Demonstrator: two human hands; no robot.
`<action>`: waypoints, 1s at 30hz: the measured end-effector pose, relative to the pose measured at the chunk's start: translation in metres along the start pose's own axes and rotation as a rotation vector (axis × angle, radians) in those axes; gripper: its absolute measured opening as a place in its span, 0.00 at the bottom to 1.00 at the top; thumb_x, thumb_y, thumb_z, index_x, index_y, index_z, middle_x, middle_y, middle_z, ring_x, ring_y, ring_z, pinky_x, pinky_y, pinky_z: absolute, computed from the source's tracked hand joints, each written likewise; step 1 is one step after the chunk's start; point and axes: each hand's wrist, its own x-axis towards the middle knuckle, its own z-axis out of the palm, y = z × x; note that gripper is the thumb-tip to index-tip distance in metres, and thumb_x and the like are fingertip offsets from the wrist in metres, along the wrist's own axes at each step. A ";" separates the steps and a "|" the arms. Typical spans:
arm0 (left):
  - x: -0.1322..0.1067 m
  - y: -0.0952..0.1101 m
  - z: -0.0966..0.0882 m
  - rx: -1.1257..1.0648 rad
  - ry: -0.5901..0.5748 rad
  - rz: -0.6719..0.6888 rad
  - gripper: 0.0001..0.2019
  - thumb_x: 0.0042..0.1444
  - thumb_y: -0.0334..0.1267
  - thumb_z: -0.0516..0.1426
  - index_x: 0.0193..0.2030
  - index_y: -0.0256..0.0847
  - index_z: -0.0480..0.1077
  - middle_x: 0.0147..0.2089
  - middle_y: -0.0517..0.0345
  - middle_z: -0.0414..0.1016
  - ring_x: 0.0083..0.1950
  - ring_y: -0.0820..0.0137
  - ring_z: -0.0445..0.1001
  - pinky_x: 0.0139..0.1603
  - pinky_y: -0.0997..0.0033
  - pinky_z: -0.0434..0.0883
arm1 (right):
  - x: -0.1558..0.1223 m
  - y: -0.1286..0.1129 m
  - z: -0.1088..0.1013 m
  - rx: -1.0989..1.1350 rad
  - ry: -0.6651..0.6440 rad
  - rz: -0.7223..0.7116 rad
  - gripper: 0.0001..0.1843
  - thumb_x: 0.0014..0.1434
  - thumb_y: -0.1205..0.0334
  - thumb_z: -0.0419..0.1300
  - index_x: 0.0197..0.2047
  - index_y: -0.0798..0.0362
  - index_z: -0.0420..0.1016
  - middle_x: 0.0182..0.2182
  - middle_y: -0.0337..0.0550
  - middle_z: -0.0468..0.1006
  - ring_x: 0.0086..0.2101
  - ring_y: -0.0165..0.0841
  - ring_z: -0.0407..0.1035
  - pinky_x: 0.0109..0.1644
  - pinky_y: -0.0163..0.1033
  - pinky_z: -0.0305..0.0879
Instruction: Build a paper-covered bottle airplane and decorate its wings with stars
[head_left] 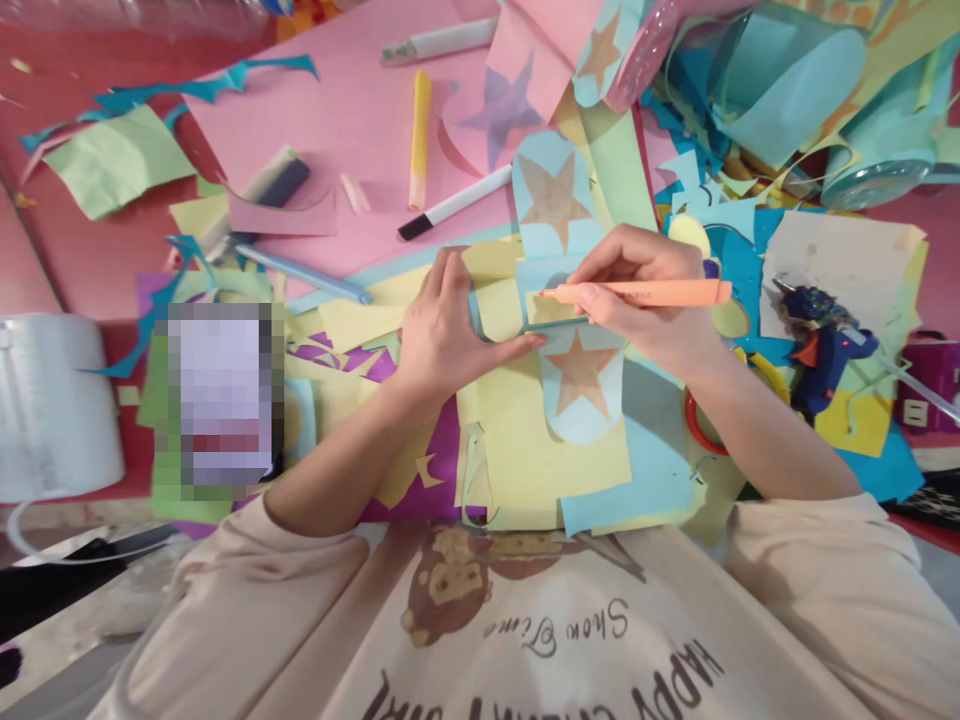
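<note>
My right hand (645, 285) grips an orange marker (660, 293), its tip pointing left onto a light blue paper piece (531, 272) with a yellowish patch. Above that patch, the blue paper has a rounded end with a brown star (555, 195). Below it lies another rounded blue end with an orange-brown star (580, 373). My left hand (442, 335) rests on the yellow paper (540, 470) with its thumb stretched toward the blue piece's lower edge. It holds nothing, and its fingers are apart from the thumb. The marker tip is close to or touching the paper; I cannot tell which.
A glue gun (825, 350) lies at right near red-handled scissors (705, 425). A blurred phone-like device (225, 390) is at left. Markers, including a yellow one (420, 140) and a white one (465, 203), lie on pink paper (337, 110). A clear plastic cup (877, 170) stands among scraps.
</note>
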 end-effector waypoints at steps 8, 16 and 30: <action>0.000 -0.003 0.001 0.004 0.014 0.019 0.42 0.40 0.73 0.60 0.54 0.46 0.58 0.47 0.50 0.67 0.49 0.53 0.71 0.50 0.50 0.70 | -0.001 0.002 0.000 -0.073 0.022 -0.020 0.08 0.59 0.59 0.62 0.29 0.50 0.71 0.27 0.37 0.77 0.29 0.29 0.73 0.34 0.37 0.72; 0.001 -0.003 0.000 0.013 0.002 0.035 0.41 0.41 0.73 0.59 0.53 0.46 0.59 0.46 0.51 0.67 0.48 0.54 0.72 0.50 0.49 0.71 | -0.002 0.007 0.001 -0.111 0.028 -0.025 0.11 0.61 0.54 0.61 0.31 0.50 0.73 0.29 0.39 0.79 0.34 0.34 0.76 0.35 0.40 0.74; 0.001 -0.003 0.004 -0.011 0.008 0.007 0.42 0.38 0.73 0.61 0.52 0.46 0.59 0.47 0.51 0.67 0.51 0.53 0.72 0.52 0.49 0.71 | -0.002 0.007 0.003 -0.145 -0.004 -0.055 0.15 0.62 0.51 0.59 0.31 0.54 0.74 0.28 0.39 0.78 0.32 0.30 0.74 0.32 0.35 0.68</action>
